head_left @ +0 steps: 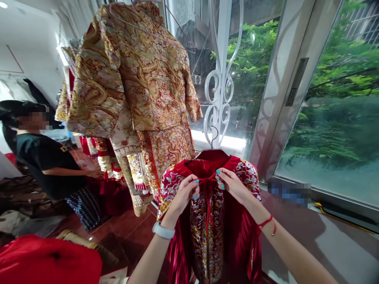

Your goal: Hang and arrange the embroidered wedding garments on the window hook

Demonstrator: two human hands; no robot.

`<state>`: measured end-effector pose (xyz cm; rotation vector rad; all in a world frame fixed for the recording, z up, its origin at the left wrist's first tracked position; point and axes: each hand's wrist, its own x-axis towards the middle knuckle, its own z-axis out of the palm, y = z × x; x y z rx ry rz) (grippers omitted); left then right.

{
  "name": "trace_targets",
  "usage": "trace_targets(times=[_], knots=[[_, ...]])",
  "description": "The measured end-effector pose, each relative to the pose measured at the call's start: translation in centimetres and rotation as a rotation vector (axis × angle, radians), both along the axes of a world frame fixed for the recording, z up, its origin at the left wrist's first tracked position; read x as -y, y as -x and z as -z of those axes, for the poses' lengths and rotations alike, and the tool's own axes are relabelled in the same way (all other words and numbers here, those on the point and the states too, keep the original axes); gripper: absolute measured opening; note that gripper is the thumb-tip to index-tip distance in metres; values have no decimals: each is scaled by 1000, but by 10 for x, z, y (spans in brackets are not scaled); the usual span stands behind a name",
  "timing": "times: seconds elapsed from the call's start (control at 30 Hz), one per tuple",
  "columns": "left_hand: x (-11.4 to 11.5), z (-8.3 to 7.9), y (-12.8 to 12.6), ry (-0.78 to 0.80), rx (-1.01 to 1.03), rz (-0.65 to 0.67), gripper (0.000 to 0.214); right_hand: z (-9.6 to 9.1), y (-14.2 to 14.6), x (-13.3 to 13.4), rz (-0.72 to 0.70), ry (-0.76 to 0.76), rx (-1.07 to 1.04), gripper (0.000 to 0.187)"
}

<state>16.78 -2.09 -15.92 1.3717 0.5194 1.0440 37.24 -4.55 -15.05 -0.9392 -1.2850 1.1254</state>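
Note:
A dark red velvet jacket (pixel 233 236) with silver and gold embroidery hangs in front of me on a hanger (pixel 213 136). At its neckline, a thin red ribbon (pixel 208 205) is looped at the middle, and its tails drop down the front. My left hand (pixel 185 193), with a pale band on the wrist, pinches the ribbon on the left side. On the right side, the fingertips of my right hand (pixel 232 185) close on it too. Both hands have turquoise nails. The exact fingertip contact is partly hidden.
A gold brocade jacket (pixel 154 79) hangs close behind on the left, beside more garments. A person in a black shirt (pixel 44 157) is farther left. Red cloth (pixel 44 260) lies at lower left. White scrolled ironwork (pixel 219 86) and a window (pixel 331 138) stand behind and right.

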Motion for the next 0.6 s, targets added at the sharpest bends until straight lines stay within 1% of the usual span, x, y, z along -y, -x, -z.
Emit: trace_targets(times=[0.03, 0.1, 0.17, 0.2, 0.23, 0.27, 0.3, 0.4, 0.43, 0.47, 0.5, 0.57, 0.6], knots=[[-2, -1, 6, -34, -74, -6, 28, -3, -7, 0, -23, -27, 90, 37], [-5, -3, 21, -170, -294, -59, 30, -11, -22, 1, -3, -155, 391, 29], [-7, -8, 32, -329, -500, -137, 30, -18, -33, 6, 102, -323, 720, 20], [-6, -11, 36, -399, -574, -177, 28, -20, -36, 10, 158, -391, 845, 17], [-4, -13, 38, -458, -624, -218, 26, -21, -37, 13, 196, -430, 919, 16], [-2, -15, 39, -503, -657, -255, 24, -21, -36, 15, 199, -436, 931, 17], [1, -17, 38, -534, -676, -280, 23, -20, -35, 17, 150, -412, 889, 19], [6, -19, 37, -540, -679, -273, 22, -14, -34, 17, -114, -258, 620, 31], [6, -19, 37, -532, -677, -256, 22, -12, -35, 16, -137, -232, 587, 33], [6, -18, 37, -525, -685, -245, 22, -11, -37, 16, -94, -235, 616, 33], [5, -17, 37, -525, -707, -246, 21, -10, -39, 16, 8, -266, 695, 31], [5, -14, 38, -545, -800, -293, 19, -9, -43, 19, 234, -359, 886, 23], [6, -13, 40, -559, -853, -331, 17, -8, -46, 21, 289, -397, 940, 19]])
